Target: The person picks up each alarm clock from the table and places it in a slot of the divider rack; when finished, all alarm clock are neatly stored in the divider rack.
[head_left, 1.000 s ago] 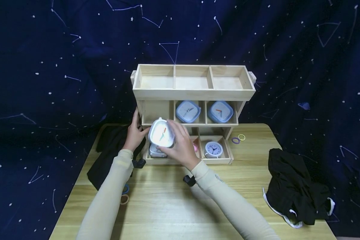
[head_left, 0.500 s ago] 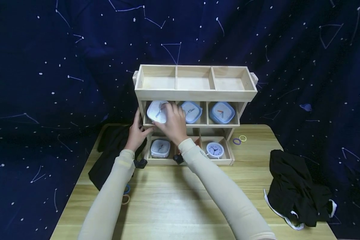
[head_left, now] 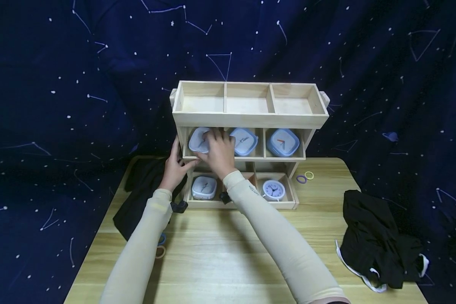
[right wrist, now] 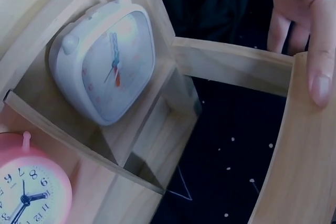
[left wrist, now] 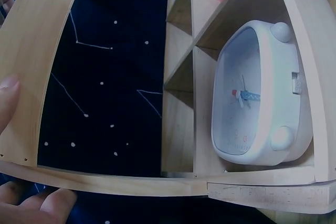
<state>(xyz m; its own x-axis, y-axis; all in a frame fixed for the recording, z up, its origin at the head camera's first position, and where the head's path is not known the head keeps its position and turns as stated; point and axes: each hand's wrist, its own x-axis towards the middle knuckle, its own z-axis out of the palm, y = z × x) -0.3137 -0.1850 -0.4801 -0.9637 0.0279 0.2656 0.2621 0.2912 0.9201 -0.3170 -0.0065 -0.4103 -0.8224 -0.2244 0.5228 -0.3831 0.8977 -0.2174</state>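
Pink clock (right wrist: 23,192) visible only from wrist views.

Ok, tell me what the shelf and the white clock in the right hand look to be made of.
Shelf: pale unfinished-looking wood, probably pine or plywood; faint grain and matte surface show in the wrist views. White clock, held by the right hand in the middle row's left compartment: seemingly moulded plastic, smooth with a slight sheen and rounded corners, and a clear front that could be plastic or glass.
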